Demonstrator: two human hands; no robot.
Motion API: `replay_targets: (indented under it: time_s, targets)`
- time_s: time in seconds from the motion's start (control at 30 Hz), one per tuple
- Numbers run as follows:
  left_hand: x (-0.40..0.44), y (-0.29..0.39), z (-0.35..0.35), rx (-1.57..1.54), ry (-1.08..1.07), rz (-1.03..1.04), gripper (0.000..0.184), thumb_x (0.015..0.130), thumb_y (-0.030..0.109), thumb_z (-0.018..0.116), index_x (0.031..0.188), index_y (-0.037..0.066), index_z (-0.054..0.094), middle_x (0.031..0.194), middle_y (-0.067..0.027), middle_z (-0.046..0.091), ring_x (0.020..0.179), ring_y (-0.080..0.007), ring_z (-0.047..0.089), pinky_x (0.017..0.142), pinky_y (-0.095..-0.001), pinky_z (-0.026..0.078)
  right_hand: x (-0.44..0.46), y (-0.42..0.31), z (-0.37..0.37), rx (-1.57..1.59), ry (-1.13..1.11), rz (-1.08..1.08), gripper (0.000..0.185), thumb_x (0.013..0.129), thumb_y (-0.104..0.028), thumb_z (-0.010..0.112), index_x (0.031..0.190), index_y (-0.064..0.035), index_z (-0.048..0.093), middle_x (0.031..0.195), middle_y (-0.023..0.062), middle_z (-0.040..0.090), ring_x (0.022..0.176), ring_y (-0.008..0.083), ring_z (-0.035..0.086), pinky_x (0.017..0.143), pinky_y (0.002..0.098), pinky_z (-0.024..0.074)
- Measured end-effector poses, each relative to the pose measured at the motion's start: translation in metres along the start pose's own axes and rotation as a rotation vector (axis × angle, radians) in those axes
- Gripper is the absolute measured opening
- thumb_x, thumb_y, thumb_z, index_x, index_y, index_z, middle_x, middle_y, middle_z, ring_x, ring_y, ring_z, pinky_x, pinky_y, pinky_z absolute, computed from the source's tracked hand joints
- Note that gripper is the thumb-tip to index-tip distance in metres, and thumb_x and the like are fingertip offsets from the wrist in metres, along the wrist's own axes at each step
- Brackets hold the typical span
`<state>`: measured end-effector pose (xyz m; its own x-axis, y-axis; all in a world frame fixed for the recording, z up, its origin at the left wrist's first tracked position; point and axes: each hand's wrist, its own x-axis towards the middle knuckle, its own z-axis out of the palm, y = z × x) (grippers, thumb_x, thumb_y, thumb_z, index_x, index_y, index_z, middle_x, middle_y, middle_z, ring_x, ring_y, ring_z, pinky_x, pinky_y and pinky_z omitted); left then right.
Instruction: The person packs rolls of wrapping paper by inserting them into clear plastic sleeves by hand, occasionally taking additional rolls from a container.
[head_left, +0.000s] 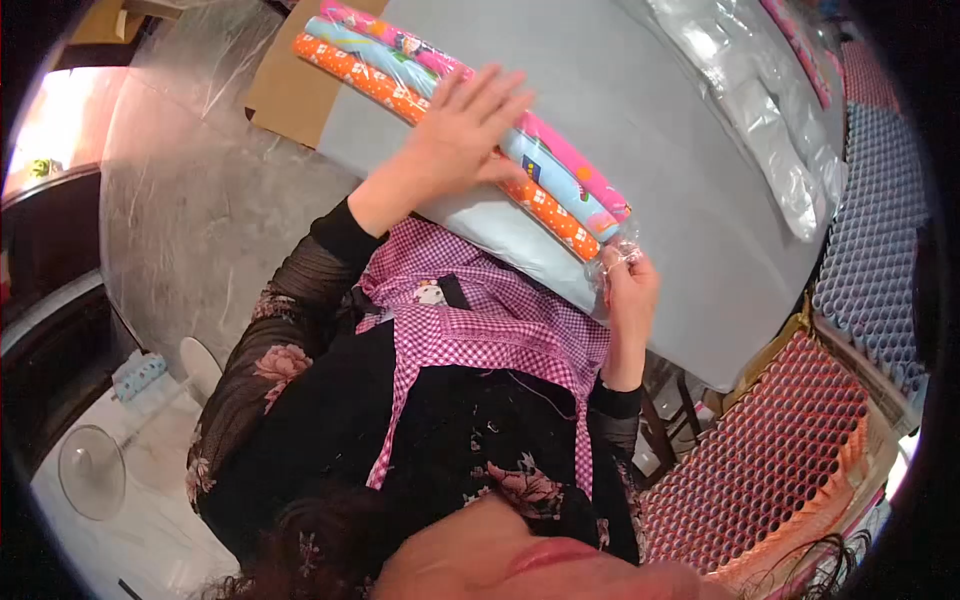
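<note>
Three rolls lie side by side in clear plastic wrap: an orange roll (365, 78) with white prints, a light blue roll (570, 188) and a pink roll (580, 165). Across their middle rests my left hand (465, 135), fingers spread and palm down, covering part of them. At the right end of the rolls, my right hand (630, 285) pinches the loose clear plastic wrap (618, 255) with closed fingers. A pale blue-white plastic package (490, 225) lies under the rolls, along the table edge nearest my checked apron (480, 335).
The grey table (700, 270) carries clear plastic bags (755, 110) at the upper right. A cardboard box (300, 95) stands at the upper left. Many roll ends are stacked to the right, a red stack (770, 440) and a blue stack (875, 240). Plastic sheeting (190, 190) hangs at left.
</note>
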<state>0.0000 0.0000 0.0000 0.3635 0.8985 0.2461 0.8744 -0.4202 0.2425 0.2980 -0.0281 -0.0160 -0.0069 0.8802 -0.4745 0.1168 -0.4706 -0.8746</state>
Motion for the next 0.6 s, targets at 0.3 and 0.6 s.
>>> replay_targets:
  time_s: [0.3,0.6]
  targets:
    - [-0.032,-0.022,0.005,0.146,0.142,-0.089,0.07,0.077,0.052,0.064,0.128,0.006,0.052,0.141,-0.0147,0.042,0.131,-0.0355,0.037,0.107,-0.0527,0.025,0.003,-0.011,0.003,0.115,0.019,-0.058,0.013,0.088,-0.014,0.064,0.091,-0.0015,0.066,0.058,-0.0064,0.05,0.045,0.0011,0.038,0.041,0.0196,0.0264]
    - [-0.04,-0.013,0.012,0.091,0.291,-0.019,0.04,0.075,0.03,0.072,0.111,0.015,0.064,0.119,-0.0082,0.053,0.114,-0.0281,0.049,0.102,-0.0471,0.034,0.019,-0.015,0.005,0.059,-0.018,0.018,0.012,0.086,-0.011,0.064,0.078,-0.0024,0.063,0.06,-0.0052,0.051,0.048,0.002,0.04,0.043,0.0209,0.0281]
